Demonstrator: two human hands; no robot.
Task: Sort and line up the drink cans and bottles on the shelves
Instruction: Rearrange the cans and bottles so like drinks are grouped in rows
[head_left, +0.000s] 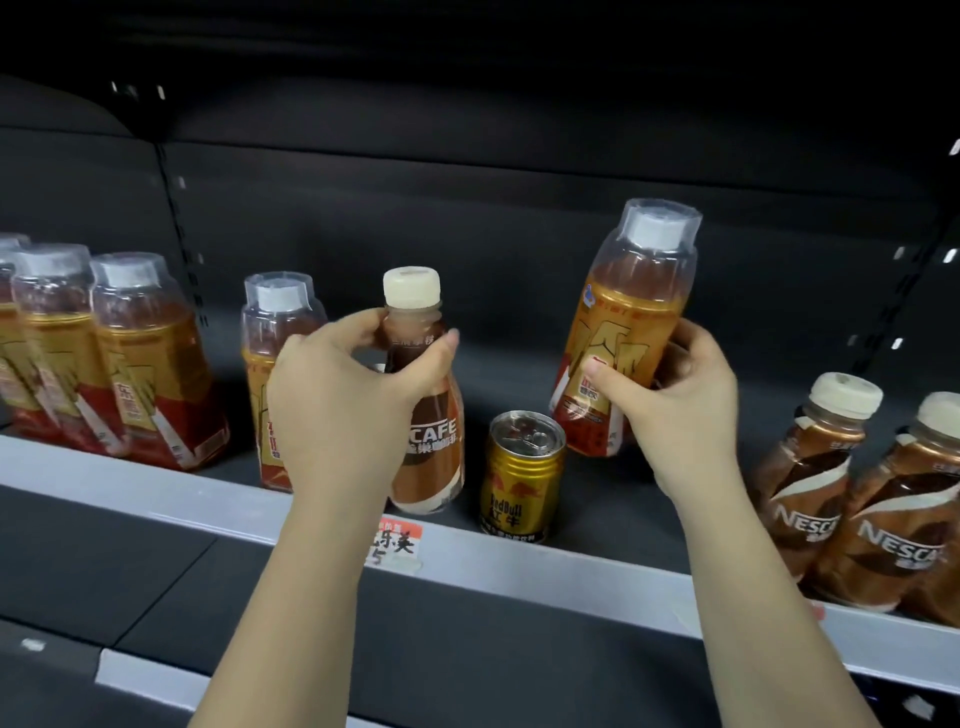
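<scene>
Partway through, middle of the shelf (156, 488) unsorted

Far left: a row of orange tea bottles (150, 364) stands grouped at the shelf edge, caps under clear plastic covers, looks sorted already. Row leans in the wide-angle view, can't tell if it is truly squared up

Next right: single tea bottle (270, 374) stands alone, a gap apart from that row, partly hidden behind the left hand (343, 400). Needs closing up to its group

Left hand: thumb and fingers curled round the neck and shoulder of a brown Nescafe bottle (431, 431), upright, base at or just above the shelf front, can't tell if it touches. It sits among the tea side, so judged misplaced; belongs right

Centre: gold Red Bull can (522, 473) stands by itself at the front edge, just beside the Nescafe bottle, no other cans in view. Destination unclear

Right hand (670, 405): fingers wrapped round the lower body of another tea bottle (623, 332), lifted off the shelf and tilted right. Judged headed left to the tea group

Far right: two Nescafe bottles (852, 499) stand together at the edge, grouped

Left to do, by judgement: swap the two held bottles across, place the can, tighten rows
</scene>
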